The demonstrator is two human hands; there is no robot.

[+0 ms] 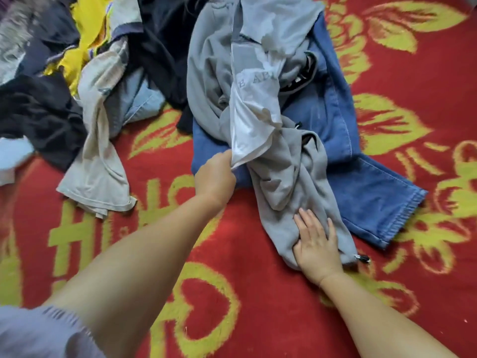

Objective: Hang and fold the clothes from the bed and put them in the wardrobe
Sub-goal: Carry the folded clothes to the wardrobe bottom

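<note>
Sorting step, I judge: left hand [215, 174] clenched on white shirt [251, 135], right hand [316, 244] released, flat on grey hoodie [284, 182]; next, pull shirt free.

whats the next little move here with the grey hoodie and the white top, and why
Probably keep the right hand pressing flat on the grey hoodie and draw the white top toward you with the left hand. The left hand already pinches the top's lower edge; the top lies draped over the hoodie, which sits on the blue jeans, so they need separating before folding.
</note>
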